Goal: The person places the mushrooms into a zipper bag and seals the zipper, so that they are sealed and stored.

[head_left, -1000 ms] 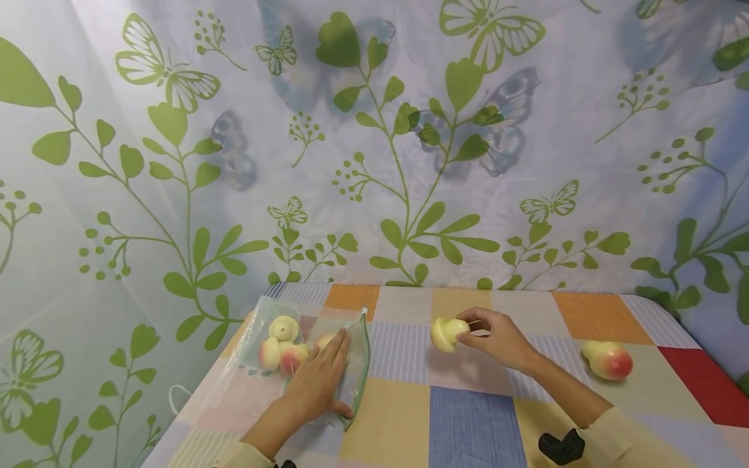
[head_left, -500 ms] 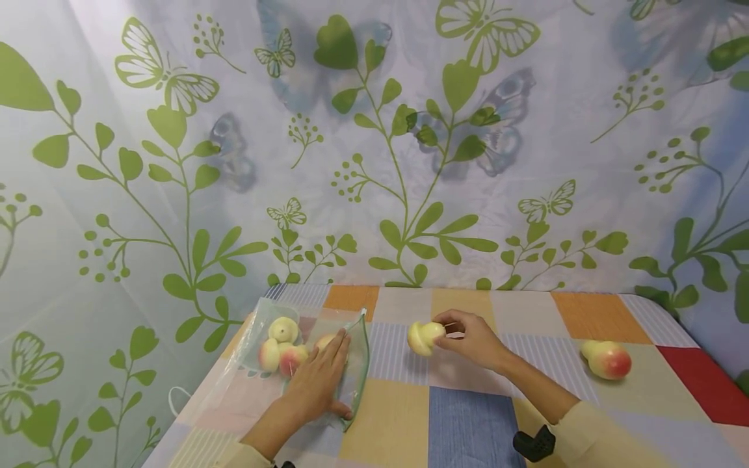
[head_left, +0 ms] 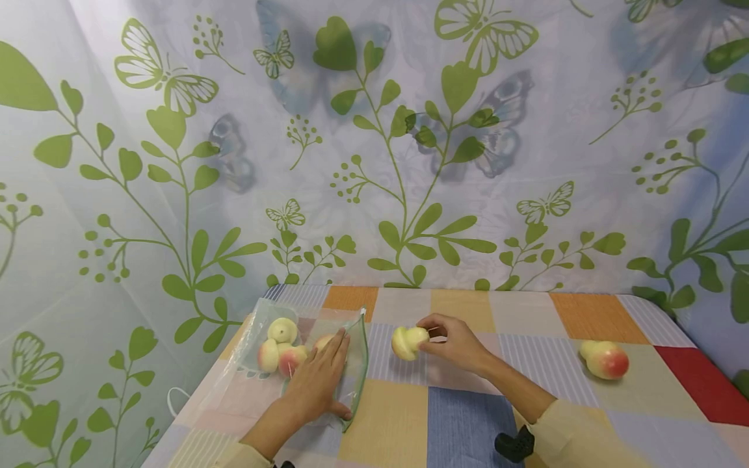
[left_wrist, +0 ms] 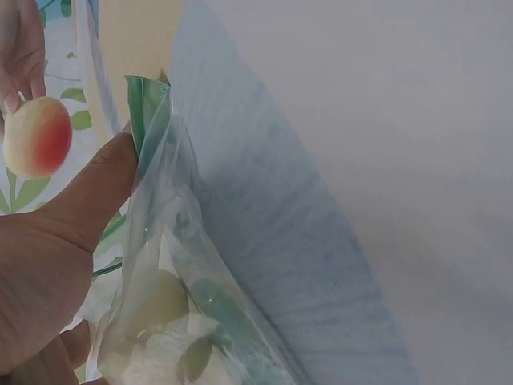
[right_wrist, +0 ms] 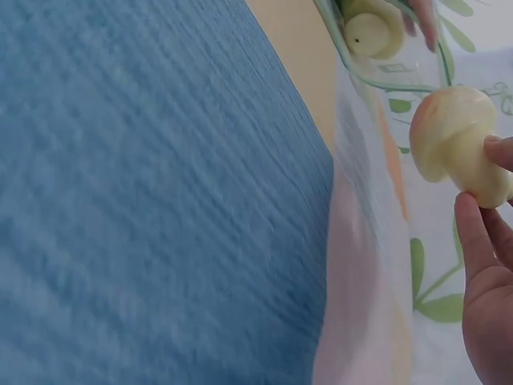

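My right hand (head_left: pixel 459 344) pinches a mushroom-shaped piece (head_left: pixel 407 342), cream-yellow with a red-blushed cap, by its stem between thumb and fingers. In the right wrist view the cap of this mushroom (right_wrist: pixel 455 116) points away from the palm, towards the bag. My left hand (head_left: pixel 318 383) lies flat with straight fingers on a clear zip bag (head_left: pixel 358 374) with a green edge. Several similar mushrooms (head_left: pixel 283 330) are inside the bag, one partly hidden under the left fingers. In the left wrist view the thumb touches the bag's green edge (left_wrist: pixel 148 104).
Another red and yellow mushroom (head_left: pixel 605 359) lies on the right side of the patchwork-covered table (head_left: pixel 386 416). A patterned curtain (head_left: pixel 374 130) hangs right behind the table. A white cord (head_left: pixel 173 398) loops at the table's left edge.
My right hand has carried the mushroom leftwards, closer to the bag's green edge. The left hand has stayed in place on the bag.
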`<state>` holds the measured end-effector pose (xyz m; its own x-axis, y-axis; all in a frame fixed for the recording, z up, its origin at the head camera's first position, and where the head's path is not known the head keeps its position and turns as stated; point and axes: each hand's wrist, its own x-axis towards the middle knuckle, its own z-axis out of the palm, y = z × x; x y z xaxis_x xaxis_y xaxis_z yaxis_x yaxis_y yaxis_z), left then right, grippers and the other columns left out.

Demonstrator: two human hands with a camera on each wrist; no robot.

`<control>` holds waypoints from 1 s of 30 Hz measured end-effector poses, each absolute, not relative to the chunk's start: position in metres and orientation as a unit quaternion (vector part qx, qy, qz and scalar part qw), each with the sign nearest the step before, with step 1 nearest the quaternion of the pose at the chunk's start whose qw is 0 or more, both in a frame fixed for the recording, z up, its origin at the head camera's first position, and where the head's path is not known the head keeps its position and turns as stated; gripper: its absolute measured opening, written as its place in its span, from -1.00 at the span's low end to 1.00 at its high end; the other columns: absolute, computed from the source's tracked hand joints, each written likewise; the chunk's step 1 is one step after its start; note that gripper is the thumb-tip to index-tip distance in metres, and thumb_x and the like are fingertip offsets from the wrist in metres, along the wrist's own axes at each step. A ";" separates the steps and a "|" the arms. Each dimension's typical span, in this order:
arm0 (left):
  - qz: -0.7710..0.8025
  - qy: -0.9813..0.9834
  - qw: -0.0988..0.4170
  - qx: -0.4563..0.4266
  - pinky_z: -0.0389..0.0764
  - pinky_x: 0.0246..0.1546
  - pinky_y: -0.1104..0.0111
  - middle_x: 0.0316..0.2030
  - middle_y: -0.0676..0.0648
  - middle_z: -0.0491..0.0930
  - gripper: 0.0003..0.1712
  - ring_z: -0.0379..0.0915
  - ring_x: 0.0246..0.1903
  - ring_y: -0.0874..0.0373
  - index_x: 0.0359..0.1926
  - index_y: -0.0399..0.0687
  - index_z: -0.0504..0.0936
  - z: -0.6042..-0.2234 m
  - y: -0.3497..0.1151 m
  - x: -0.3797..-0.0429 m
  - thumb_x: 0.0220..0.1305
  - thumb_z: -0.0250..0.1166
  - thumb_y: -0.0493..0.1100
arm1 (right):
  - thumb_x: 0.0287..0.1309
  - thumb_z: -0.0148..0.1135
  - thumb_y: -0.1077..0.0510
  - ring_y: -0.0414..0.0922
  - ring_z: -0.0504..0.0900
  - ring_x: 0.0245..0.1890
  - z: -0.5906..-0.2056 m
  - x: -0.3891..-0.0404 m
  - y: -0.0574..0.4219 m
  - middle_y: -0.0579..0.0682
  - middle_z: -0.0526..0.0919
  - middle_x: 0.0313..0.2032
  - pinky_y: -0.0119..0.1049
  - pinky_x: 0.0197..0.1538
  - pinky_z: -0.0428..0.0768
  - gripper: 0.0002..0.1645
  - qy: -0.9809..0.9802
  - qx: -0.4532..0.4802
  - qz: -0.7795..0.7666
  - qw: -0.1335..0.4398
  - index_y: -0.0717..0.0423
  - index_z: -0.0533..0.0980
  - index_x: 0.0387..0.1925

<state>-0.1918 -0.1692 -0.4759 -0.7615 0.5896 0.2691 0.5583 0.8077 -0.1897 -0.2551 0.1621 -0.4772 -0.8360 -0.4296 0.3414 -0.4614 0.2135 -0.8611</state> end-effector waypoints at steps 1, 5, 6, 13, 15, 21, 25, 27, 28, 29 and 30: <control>0.050 -0.937 0.159 -0.306 0.41 0.29 -0.12 0.54 -0.37 0.10 0.68 0.19 0.46 -0.17 0.54 -0.45 0.10 -0.476 -0.169 -0.192 -0.45 0.66 0.43 | 0.22 0.48 0.25 0.08 0.69 0.00 -0.478 -0.255 0.160 0.13 0.67 0.02 -0.21 0.02 0.69 -0.59 -0.778 0.286 0.559 0.011 0.28 0.59 0.07; 0.050 -0.938 0.158 -0.305 0.40 0.29 -0.12 0.54 -0.37 0.09 0.68 0.17 0.47 -0.17 0.54 -0.45 0.10 -0.474 -0.168 -0.192 -0.46 0.66 0.43 | 0.22 0.48 0.23 0.06 0.69 0.01 -0.482 -0.255 0.152 0.11 0.67 0.01 -0.21 0.02 0.69 -0.60 -0.778 0.283 0.561 -0.004 0.25 0.60 0.05; 0.051 -0.938 0.158 -0.305 0.40 0.29 -0.12 0.54 -0.37 0.09 0.68 0.17 0.47 -0.18 0.54 -0.45 0.10 -0.474 -0.168 -0.192 -0.47 0.66 0.43 | 0.23 0.48 0.23 0.07 0.69 0.01 -0.483 -0.255 0.150 0.12 0.66 0.01 -0.21 0.02 0.69 -0.61 -0.776 0.286 0.562 -0.007 0.26 0.60 0.05; 0.055 -0.940 0.154 -0.300 0.40 0.29 -0.13 0.55 -0.37 0.05 0.70 0.14 0.48 -0.18 0.55 -0.44 0.08 -0.473 -0.168 -0.192 -0.47 0.65 0.45 | 0.25 0.45 0.25 0.13 0.67 0.03 -0.486 -0.252 0.128 0.16 0.65 0.02 -0.18 0.03 0.68 -0.63 -0.763 0.311 0.566 -0.018 0.29 0.59 0.04; 0.052 -0.941 0.151 -0.298 0.39 0.30 -0.12 0.56 -0.37 0.04 0.70 0.12 0.49 -0.18 0.55 -0.44 0.07 -0.473 -0.169 -0.192 -0.47 0.65 0.45 | 0.25 0.45 0.25 0.14 0.68 0.03 -0.488 -0.252 0.121 0.15 0.64 0.02 -0.19 0.02 0.68 -0.64 -0.761 0.312 0.569 -0.021 0.29 0.59 0.04; 0.054 -0.941 0.145 -0.300 0.37 0.32 -0.11 0.56 -0.37 0.01 0.70 0.10 0.50 -0.18 0.56 -0.44 0.05 -0.473 -0.169 -0.191 -0.44 0.61 0.47 | 0.24 0.46 0.23 0.08 0.68 0.02 -0.497 -0.254 0.098 0.09 0.64 0.02 -0.26 0.00 0.67 -0.63 -0.756 0.311 0.574 -0.047 0.25 0.60 0.04; 0.052 -0.941 0.149 -0.299 0.38 0.31 -0.11 0.57 -0.37 0.01 0.70 0.10 0.50 -0.18 0.56 -0.44 0.04 -0.472 -0.169 -0.191 -0.45 0.62 0.46 | 0.20 0.49 0.25 0.10 0.69 0.01 -0.501 -0.256 0.084 0.10 0.64 0.02 -0.24 -0.02 0.69 -0.61 -0.750 0.310 0.582 -0.051 0.26 0.60 0.04; 0.048 -0.941 0.149 -0.299 0.38 0.31 -0.12 0.56 -0.37 0.02 0.70 0.11 0.49 -0.18 0.56 -0.44 0.04 -0.472 -0.169 -0.191 -0.45 0.63 0.45 | 0.19 0.50 0.26 0.11 0.70 0.01 -0.504 -0.258 0.077 0.10 0.64 0.02 -0.24 -0.02 0.69 -0.60 -0.751 0.309 0.582 -0.050 0.26 0.60 0.04; 0.046 -0.941 0.149 -0.299 0.38 0.31 -0.12 0.56 -0.37 0.02 0.71 0.12 0.49 -0.18 0.56 -0.44 0.04 -0.472 -0.169 -0.191 -0.46 0.63 0.44 | 0.20 0.50 0.26 0.11 0.70 0.01 -0.506 -0.258 0.073 0.09 0.63 0.02 -0.24 -0.02 0.69 -0.60 -0.753 0.308 0.580 -0.052 0.25 0.60 0.04; 0.044 -0.941 0.149 -0.299 0.39 0.30 -0.12 0.56 -0.37 0.02 0.70 0.13 0.49 -0.18 0.56 -0.44 0.04 -0.472 -0.169 -0.191 -0.46 0.63 0.44 | 0.20 0.50 0.25 0.10 0.70 0.01 -0.508 -0.258 0.069 0.08 0.63 0.03 -0.24 -0.03 0.70 -0.60 -0.755 0.307 0.578 -0.054 0.23 0.60 0.04; 0.044 -0.941 0.150 -0.300 0.39 0.29 -0.13 0.56 -0.37 0.03 0.70 0.14 0.48 -0.18 0.56 -0.45 0.04 -0.472 -0.169 -0.190 -0.46 0.63 0.44 | 0.20 0.50 0.24 0.09 0.70 0.01 -0.509 -0.258 0.066 0.07 0.63 0.03 -0.25 -0.03 0.70 -0.60 -0.757 0.306 0.574 -0.054 0.22 0.60 0.04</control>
